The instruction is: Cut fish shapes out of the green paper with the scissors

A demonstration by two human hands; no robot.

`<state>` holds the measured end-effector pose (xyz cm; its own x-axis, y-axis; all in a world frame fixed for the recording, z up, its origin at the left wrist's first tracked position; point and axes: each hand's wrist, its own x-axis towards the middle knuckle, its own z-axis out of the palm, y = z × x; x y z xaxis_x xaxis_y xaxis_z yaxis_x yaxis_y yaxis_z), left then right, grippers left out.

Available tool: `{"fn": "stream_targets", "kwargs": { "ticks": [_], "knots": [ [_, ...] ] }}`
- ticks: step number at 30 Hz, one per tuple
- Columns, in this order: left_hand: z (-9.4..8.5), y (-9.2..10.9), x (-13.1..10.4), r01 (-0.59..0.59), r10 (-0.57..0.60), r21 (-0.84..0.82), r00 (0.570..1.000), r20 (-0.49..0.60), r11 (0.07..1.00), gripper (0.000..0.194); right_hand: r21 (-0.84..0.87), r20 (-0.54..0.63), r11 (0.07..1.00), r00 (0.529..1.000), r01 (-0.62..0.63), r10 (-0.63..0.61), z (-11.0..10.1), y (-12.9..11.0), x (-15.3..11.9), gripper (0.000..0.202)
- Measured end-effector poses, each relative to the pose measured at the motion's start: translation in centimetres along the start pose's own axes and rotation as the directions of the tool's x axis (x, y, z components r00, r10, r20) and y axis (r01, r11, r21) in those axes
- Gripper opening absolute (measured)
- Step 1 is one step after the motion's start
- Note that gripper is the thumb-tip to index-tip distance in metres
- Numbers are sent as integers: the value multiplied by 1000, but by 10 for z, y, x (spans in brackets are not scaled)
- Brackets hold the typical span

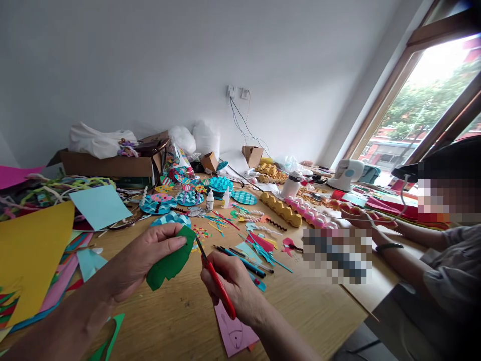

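Observation:
My left hand pinches a piece of dark green paper with a ragged lower edge, thumb on top. In my right hand is a pair of scissors with red handles. The dark blades point up and left, their tips at the right edge of the green paper. Whether the blades touch the paper I cannot tell. Under my right wrist lies pink paper with a fish drawn on it. Green paper scrap rests below my left forearm.
Pens, paper strips and two glue bottles lie beyond my hands. Blue paper plates with paper fish stand further back. Yellow paper is at the left. At the right sits another person, hands on a pink-and-yellow egg-carton strip.

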<state>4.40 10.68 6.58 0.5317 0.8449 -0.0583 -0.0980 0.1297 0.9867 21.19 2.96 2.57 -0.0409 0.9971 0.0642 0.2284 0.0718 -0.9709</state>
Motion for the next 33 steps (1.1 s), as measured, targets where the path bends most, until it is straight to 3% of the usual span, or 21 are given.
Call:
{"fn": "stream_targets", "kwargs": {
  "ticks": [9,20,33],
  "knots": [
    [-1,-2,3,5,-5,14,1000,-3,1000,32,21,-14,1000,1000,17,-17,-1,2,-1,27],
    [-3,-4,3,59,-63,60,995,76,996,37,-26,15,1000,1000,3,-3,-3,4,2,26],
    [-1,-10,5,98,-104,113,993,48,989,47,175,69,979,993,-105,94,1,8,1,45]
  ]
}}
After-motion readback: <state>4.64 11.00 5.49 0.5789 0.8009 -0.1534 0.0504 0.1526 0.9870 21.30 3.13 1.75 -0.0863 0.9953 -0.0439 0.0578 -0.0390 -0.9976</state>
